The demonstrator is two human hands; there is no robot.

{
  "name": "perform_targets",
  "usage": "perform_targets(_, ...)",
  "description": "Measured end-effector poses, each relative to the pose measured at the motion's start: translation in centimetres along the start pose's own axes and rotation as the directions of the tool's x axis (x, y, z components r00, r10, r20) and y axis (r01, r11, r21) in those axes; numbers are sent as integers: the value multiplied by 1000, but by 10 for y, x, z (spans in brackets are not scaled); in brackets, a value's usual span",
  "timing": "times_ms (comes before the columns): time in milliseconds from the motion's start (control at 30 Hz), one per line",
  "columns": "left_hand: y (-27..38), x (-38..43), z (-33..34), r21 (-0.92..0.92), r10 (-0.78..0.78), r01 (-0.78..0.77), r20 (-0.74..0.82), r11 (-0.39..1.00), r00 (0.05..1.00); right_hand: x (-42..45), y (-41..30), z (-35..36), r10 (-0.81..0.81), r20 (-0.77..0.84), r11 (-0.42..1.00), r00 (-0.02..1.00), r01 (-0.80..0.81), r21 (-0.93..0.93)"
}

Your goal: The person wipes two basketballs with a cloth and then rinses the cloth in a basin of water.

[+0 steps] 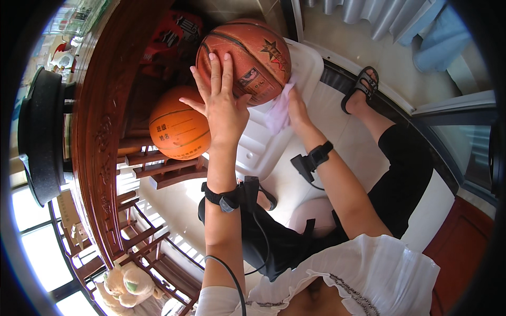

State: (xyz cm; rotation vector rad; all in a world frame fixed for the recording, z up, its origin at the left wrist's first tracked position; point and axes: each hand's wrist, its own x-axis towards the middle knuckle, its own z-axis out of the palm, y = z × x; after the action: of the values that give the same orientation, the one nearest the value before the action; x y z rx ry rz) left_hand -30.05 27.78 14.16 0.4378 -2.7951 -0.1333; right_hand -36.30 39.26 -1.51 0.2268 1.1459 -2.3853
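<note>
A reddish-brown basketball (pixel 253 51) with dark seams and a star print is at the top centre, over a white moulded plastic piece (pixel 253 152). My left hand (pixel 224 104) lies against the ball's near left side with its fingers spread wide. In my right hand (pixel 297 108) is a pale pink cloth (pixel 280 108), bunched at the ball's lower right edge. The right fingers are partly hidden behind the cloth. Just left of my left hand, an orange ball (pixel 180 128) bearing printed writing sits by wooden slats. Both wrists wear black straps with small devices.
A carved dark wooden table edge (pixel 99 158) runs down the left, with a black container (pixel 43 134) on it. Wooden chairs and a plush toy (pixel 128 284) are at lower left. A sliding-door track (pixel 355 75) crosses the right. Cables hang from the wrist devices.
</note>
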Motion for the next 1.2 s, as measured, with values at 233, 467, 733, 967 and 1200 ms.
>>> perform_targets(233,-5,15,7,-40,-51,48,-68,998,996,-9,15,33,269,-15,898,963,-245,366)
perform_targets(467,-15,1,-5,-37,-43,38,-162,999,986,-19,-1,24,319,198,916,927,-355,185)
perform_targets(733,-48,-68,-45,-155,-44,23,-137,988,990,-68,-19,20,348,284,930,894,-367,17)
perform_targets(967,-88,-135,-92,-280,-241,187,-172,942,955,-112,-60,40,295,405,951,865,-306,-40)
perform_targets(1200,-95,-207,-162,-987,-333,156,160,-38,929,-216,-96,147,261,695,951,670,-301,-67)
